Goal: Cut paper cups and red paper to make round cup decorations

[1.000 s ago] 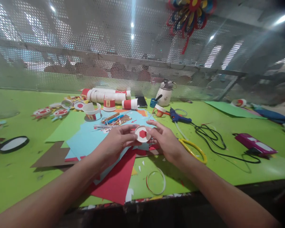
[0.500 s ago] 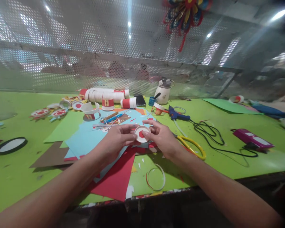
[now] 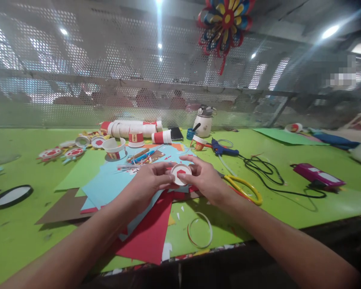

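Fingers of both hands are pinching one small white disc (image 3: 181, 174) with a red shape on it, lifting it just above the paper sheets so its face is tilting toward the camera. Left hand (image 3: 149, 182) is gripping its left edge, right hand (image 3: 206, 180) its right. One yellow scissors (image 3: 243, 187) is lying just beside, on the green counter (image 3: 289, 200).
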{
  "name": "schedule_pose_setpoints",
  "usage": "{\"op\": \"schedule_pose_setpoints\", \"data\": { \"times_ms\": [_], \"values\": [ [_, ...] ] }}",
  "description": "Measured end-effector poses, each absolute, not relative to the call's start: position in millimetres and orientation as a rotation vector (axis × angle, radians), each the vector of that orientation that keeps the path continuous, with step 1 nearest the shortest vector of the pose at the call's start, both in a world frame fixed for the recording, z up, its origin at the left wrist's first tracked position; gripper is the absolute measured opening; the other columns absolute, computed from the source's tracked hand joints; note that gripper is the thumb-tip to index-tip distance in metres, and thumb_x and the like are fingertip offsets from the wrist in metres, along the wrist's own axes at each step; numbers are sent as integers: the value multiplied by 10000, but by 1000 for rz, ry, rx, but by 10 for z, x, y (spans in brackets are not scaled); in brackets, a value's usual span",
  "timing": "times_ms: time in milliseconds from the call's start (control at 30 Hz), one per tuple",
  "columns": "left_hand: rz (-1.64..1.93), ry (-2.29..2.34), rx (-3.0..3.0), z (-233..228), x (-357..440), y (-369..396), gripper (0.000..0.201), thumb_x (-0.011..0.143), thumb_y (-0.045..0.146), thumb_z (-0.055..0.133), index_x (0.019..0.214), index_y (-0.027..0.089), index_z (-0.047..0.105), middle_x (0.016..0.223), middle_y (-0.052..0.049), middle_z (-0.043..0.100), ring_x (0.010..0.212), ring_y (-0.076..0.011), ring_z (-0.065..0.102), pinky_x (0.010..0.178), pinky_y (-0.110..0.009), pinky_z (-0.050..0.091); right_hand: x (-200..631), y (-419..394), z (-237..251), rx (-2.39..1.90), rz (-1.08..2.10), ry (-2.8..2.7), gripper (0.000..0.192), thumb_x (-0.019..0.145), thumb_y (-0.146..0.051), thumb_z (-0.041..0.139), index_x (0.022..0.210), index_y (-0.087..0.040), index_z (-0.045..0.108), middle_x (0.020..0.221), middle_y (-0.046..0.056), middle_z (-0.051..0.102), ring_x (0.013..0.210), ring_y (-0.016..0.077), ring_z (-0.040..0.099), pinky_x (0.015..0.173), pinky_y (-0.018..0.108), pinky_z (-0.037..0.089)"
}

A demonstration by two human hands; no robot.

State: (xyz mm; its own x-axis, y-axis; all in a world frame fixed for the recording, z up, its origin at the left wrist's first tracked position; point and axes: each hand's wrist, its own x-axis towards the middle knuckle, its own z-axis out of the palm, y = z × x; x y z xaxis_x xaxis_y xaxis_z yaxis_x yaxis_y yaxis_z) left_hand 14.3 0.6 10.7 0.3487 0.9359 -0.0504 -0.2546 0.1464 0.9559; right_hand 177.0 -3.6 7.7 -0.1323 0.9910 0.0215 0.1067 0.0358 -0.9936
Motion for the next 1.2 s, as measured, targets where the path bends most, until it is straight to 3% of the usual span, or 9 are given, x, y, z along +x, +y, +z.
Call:
{"op": "schedule_pose_setpoints", "data": {
  "times_ms": [267,500,800,967,1067,1200],
  "values": [
    [984,788,1071,66,128,27,291,605,75,726,889,118,674,788,-78,712,725,-184,660,741,-333,519,1797,-16,7,-1226,1248,-1454,506,740,-236,660,1226,-256,521,795,7,624,585,125,561,345,172,432],
    [950,760,1093,43,102,97,287,607,101,719,885,156,674,799,-53,706,764,-199,664,790,-370,505,1794,-76,123,-1154,1349,-1376,510,737,-218,670,1221,-191,511,801,7,620,650,120,594,491,198,496],
    [967,784,1090,38,115,84,308,568,90,726,869,142,680,740,-31,674,735,-177,632,775,-376,519,1810,-14,16,-1146,1164,-1462,422,764,-271,645,1165,-181,553,634,-57,512,550,91,493,431,178,402],
    [984,806,1117,27,105,97,290,571,87,713,856,136,694,734,-40,668,735,-178,627,764,-369,528,1830,34,-3,-1098,1135,-1448,388,791,-291,602,1144,-139,549,616,-50,519,567,104,514,496,215,450],
    [1009,850,1147,13,79,117,295,578,87,700,870,124,697,750,-48,663,724,-174,621,732,-353,535,1891,107,-21,-1035,968,-1469,359,808,-316,569,1108,-118,569,697,-5,573,661,132,560,609,267,486],
    [1014,901,1207,17,79,126,314,588,107,682,902,114,700,808,-66,671,722,-172,621,678,-313,529,1937,144,-56,-1078,611,-1634,356,782,-260,586,1115,-135,582,748,16,601,665,144,565,625,286,477]
  ]
}}
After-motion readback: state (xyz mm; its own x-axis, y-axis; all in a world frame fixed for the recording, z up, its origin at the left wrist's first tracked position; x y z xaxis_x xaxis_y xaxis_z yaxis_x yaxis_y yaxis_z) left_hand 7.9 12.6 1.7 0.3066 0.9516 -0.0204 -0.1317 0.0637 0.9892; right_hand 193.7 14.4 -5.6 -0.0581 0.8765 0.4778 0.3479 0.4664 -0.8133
